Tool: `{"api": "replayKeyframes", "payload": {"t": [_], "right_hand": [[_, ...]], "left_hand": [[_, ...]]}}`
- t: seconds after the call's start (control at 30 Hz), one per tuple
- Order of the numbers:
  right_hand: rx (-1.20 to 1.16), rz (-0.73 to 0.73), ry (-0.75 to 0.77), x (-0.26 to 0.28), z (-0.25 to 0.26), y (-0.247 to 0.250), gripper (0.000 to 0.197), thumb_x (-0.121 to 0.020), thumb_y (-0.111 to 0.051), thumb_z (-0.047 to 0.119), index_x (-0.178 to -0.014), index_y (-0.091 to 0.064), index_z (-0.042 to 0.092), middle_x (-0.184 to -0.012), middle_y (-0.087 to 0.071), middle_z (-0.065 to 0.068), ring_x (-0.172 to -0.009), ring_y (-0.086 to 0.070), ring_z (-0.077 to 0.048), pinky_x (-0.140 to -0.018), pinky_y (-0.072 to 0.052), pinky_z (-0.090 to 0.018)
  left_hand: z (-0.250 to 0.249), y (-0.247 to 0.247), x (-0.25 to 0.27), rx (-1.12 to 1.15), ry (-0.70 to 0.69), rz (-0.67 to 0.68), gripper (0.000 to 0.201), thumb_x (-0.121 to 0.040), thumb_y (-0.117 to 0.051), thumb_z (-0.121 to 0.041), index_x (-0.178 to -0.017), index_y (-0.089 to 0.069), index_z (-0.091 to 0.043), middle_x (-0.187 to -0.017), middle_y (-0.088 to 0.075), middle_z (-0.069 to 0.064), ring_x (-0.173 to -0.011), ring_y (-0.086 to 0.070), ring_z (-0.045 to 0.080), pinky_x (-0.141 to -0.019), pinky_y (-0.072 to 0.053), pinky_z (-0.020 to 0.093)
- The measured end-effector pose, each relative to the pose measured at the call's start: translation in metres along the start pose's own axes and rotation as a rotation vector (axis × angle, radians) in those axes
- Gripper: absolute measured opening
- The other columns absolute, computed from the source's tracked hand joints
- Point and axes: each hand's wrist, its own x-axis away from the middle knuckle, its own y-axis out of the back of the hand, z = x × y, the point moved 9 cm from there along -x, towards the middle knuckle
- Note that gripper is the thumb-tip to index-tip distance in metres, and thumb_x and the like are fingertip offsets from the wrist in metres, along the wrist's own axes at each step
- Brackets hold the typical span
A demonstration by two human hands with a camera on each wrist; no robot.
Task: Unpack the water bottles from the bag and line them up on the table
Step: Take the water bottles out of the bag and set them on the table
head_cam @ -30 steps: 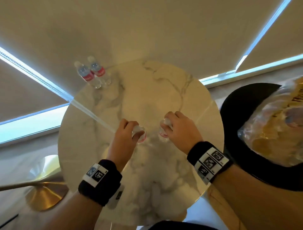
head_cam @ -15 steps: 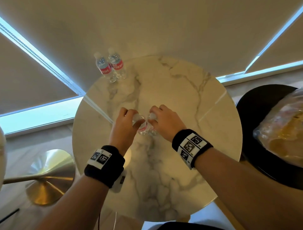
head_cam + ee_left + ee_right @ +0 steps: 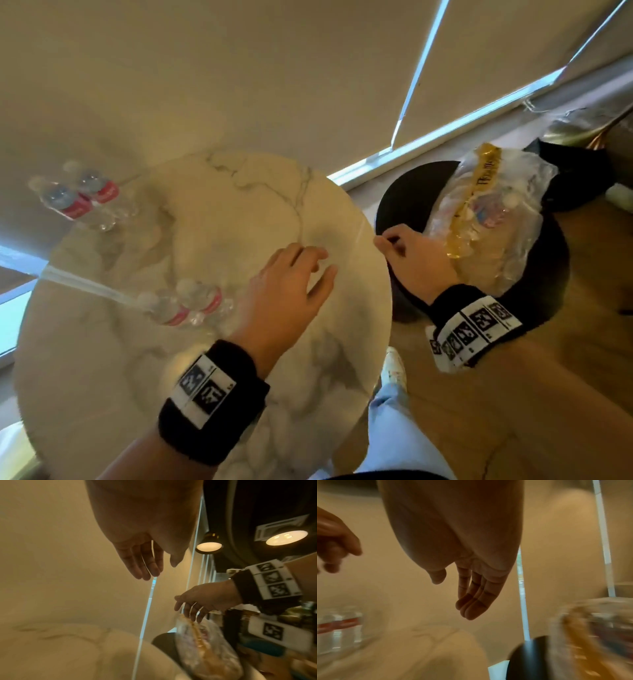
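Two clear water bottles with red labels (image 3: 85, 202) stand at the far left of the round marble table (image 3: 205, 394). Two more bottles (image 3: 191, 303) stand side by side near the table's middle, just left of my left hand (image 3: 294, 277). That hand hovers over the table's right part, fingers spread, holding nothing. My right hand (image 3: 411, 255) is past the table's right edge, beside the clear plastic bag (image 3: 493, 219), fingers relaxed and empty (image 3: 471, 601). The bag lies on a black stool and holds more bottles.
The black round stool (image 3: 404, 192) stands right of the table on a wooden floor. Beige window blinds (image 3: 239, 68) hang close behind the table. A gold lamp base shows at the far right corner. My leg in light trousers (image 3: 394, 428) is below the table's edge.
Both hands have let go of the two bottles, which now stand mid-table. The hands and my view have swung right, toward the bag on the stool.
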Motion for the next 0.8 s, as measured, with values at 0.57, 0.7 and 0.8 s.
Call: {"api": "replayKeyframes", "payload": {"t": [0.57, 0.7, 0.8], "right_hand": [[-0.073, -0.118, -0.440, -0.155, -0.318, 0.080, 0.070, -0.079, -0.060, 0.062, -0.130, -0.054, 0.014, -0.128, -0.060, -0.011, -0.115, -0.059, -0.031, -0.097, -0.048, -0.041], [-0.150, -0.143, -0.474, -0.158, -0.325, 0.073, 0.077, -0.071, -0.060, 0.072, -0.128, -0.050, 0.020, -0.128, -0.059, -0.007, -0.113, -0.059, -0.028, -0.095, -0.049, -0.040], [-0.136, -0.081, -0.448, -0.150, -0.320, 0.070, 0.071, -0.071, -0.062, 0.066, -0.126, -0.046, 0.023, -0.121, -0.061, -0.008, -0.105, -0.063, -0.033, -0.088, -0.053, -0.045]], "left_hand": [[-0.180, -0.344, -0.199, -0.553, -0.236, 0.386, 0.049, -0.097, -0.042, -0.027, -0.141, -0.042, -0.005, -0.144, -0.041, 0.019, -0.127, -0.043, 0.039, -0.095, -0.051, 0.040], [-0.179, -0.350, -0.203, -0.584, -0.206, 0.387, 0.042, -0.097, -0.051, -0.024, -0.135, -0.050, -0.006, -0.136, -0.051, 0.020, -0.124, -0.052, 0.038, -0.094, -0.052, 0.037], [-0.183, -0.347, -0.207, -0.534, -0.207, 0.357, 0.033, -0.097, -0.055, -0.027, -0.126, -0.056, -0.010, -0.126, -0.060, 0.015, -0.115, -0.060, 0.030, -0.088, -0.054, 0.035]]}}
